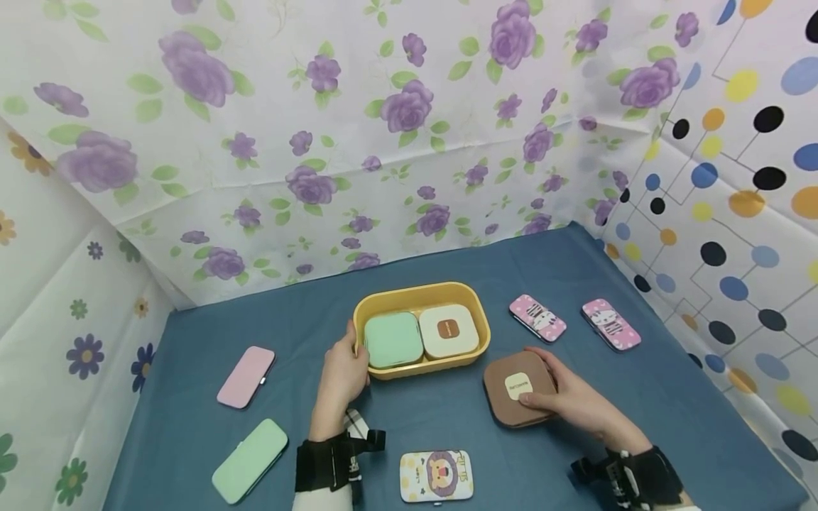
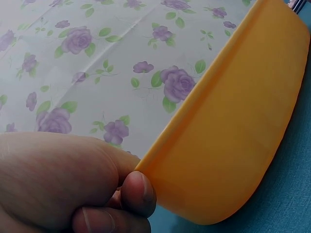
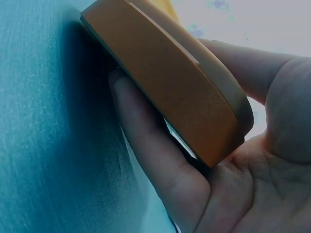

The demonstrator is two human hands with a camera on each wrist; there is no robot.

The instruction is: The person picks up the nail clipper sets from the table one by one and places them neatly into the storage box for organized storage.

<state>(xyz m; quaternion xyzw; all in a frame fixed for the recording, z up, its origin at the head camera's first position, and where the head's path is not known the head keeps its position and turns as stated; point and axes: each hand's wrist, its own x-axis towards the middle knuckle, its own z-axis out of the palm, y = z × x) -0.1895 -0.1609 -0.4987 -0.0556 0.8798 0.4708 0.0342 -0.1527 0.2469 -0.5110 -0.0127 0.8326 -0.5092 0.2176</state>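
At the yellow tray (image 1: 418,292), my left hand (image 1: 341,372) pinches the rim (image 2: 194,99), likely steadying it; my right hand (image 1: 575,402) grasps the brown square case (image 1: 511,387).

From my distant place I cannot read the label (image 1: 517,385) of the brown case (image 1: 509,408); its letters are too small, also those on the white case (image 1: 449,346). In the head view, some fingers of the right hand (image 1: 575,399) are hidden below the brown case. In the left wrist view, the top edge cuts the yellow basket (image 2: 228,121).
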